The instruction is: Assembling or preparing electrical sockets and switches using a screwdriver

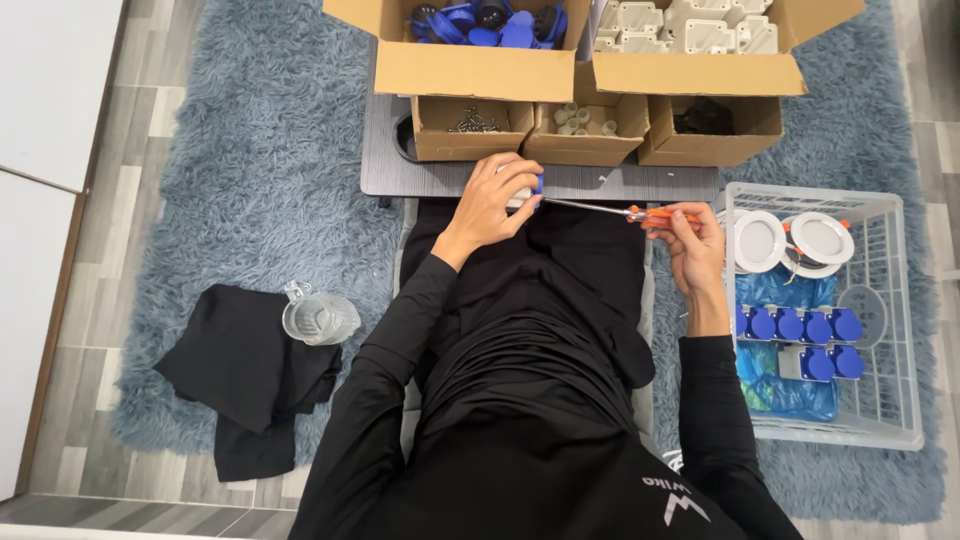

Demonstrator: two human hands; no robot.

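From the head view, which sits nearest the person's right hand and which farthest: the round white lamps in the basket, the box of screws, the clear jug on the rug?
Measured from the right hand:
1. Round white lamps, just beside it in the white basket.
2. Box of screws, up on the low table, across toward the other hand.
3. Clear jug, far across on the rug.

Part: small white plastic housing with a blue cap (527, 190), mostly hidden inside the curled left hand (497, 203); only its blue and white right edge shows past the fingers.
Tool: long screwdriver with an orange handle and a thin silver metal shaft (620, 210), lying almost level; handle pinched in the fingers of the right hand (688, 243), tip meeting the part at the left hand.
Position: between the two hands, in front of the person's chest.
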